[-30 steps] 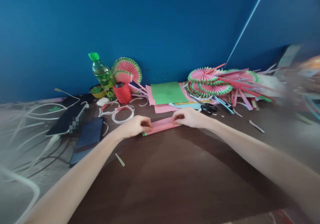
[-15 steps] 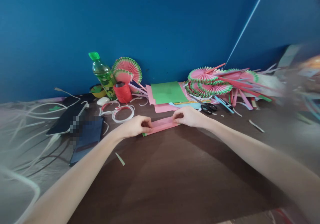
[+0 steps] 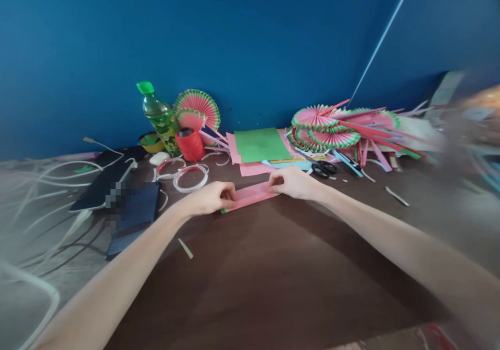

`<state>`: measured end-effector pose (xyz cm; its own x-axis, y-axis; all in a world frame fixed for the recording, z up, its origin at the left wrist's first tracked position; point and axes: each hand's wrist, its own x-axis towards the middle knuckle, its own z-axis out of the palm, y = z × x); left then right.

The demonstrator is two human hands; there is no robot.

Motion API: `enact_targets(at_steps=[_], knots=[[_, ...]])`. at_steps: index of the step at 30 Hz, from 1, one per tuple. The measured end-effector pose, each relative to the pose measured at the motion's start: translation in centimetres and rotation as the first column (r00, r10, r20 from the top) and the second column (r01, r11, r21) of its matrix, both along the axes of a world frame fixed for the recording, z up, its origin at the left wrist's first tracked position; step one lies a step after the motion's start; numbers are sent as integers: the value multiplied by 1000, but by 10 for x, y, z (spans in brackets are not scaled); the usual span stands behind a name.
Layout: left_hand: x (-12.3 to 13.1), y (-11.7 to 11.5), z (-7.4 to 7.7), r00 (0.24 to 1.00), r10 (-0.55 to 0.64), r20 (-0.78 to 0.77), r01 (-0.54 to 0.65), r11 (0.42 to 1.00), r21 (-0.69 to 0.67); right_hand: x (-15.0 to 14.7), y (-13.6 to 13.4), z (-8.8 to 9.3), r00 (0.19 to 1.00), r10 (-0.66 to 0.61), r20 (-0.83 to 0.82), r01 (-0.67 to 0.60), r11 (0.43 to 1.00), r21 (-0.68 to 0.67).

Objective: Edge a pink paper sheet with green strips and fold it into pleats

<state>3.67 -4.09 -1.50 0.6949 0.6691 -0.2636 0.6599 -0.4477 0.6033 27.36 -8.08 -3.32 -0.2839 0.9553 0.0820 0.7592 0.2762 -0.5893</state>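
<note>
A folded strip of pink paper with a bit of green at its left end lies on the brown table. My left hand pinches its left end between thumb and fingers. At the other end my right hand pinches the strip in the same way. The fingertips hide both ends in part. Just behind the hands lie a green paper sheet and pink sheets. A pair of black-handled scissors rests beyond my right hand.
Pleated pink-and-green paper fans and paper strips pile up at the back right. Back left stand a green-capped bottle, a red roll and tape rolls. A dark phone-like slab and white cables lie left. Behind rises a blue wall.
The whole view has shifted slightly, so things sit a little further left. Both hands keep their pinch on the pink paper strip, which looks almost unchanged.
</note>
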Motion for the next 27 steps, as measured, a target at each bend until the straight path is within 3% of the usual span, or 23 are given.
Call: enact_targets(at_steps=[12,18,23,27], knots=[[2,-9,0,996,30,-86,-18,990,138,3,0,-11,994,101,39,-105,987,121],[0,-11,-1,994,-92,-59,104,963,248,7,2,-12,977,215,10,-214,969,122],[-2,-11,-3,963,-214,-164,255,921,295,4,-2,-6,941,333,65,-339,921,192],[-5,-6,-8,945,-232,-229,292,915,280,4,-2,-5,928,371,41,-372,913,165]])
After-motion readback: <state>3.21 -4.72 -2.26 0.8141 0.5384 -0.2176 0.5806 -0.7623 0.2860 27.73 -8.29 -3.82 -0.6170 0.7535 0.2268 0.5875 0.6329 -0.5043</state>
